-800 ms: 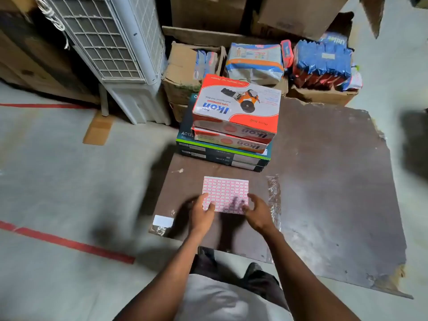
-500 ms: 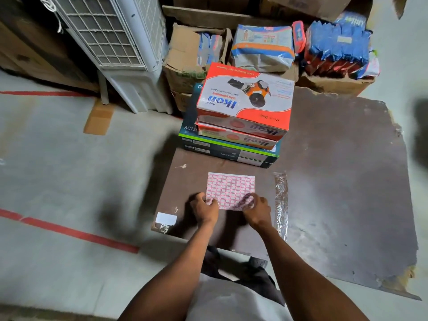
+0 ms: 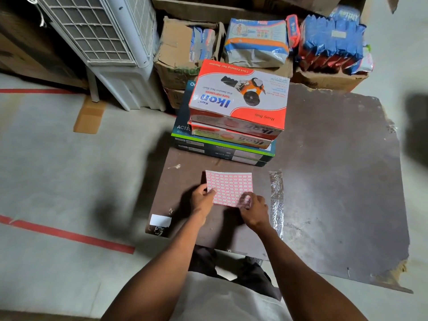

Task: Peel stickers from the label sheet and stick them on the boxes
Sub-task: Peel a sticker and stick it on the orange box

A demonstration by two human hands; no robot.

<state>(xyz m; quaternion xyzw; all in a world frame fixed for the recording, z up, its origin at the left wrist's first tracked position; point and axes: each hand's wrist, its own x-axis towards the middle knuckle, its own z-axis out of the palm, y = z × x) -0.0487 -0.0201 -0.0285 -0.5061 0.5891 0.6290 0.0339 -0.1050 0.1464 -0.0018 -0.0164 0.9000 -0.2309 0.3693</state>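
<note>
A white label sheet [image 3: 230, 187] with a grid of red-bordered stickers lies on a dark board [image 3: 324, 181]. My left hand [image 3: 202, 200] holds the sheet's near left edge, thumb on top. My right hand [image 3: 253, 208] is at the sheet's near right corner, fingertips curled onto the stickers there. Behind the sheet stands a stack of boxes: an orange and white tape dispenser box [image 3: 240, 100] on top, a second like it [image 3: 231, 137] beneath, and dark boxes with a green stripe [image 3: 208, 149] at the bottom.
A white air cooler [image 3: 104, 42] stands at the back left. Cardboard cartons [image 3: 176, 54] and packaged goods [image 3: 331, 40] line the back. A strip of clear tape [image 3: 276, 200] lies on the board right of the sheet. Red floor tape [image 3: 69, 235] crosses the concrete floor at left.
Both hands have shifted slightly on the sheet's near edge; my right fingers have curled onto the near right corner. The view has tilted so the boxes sit lower in frame.
</note>
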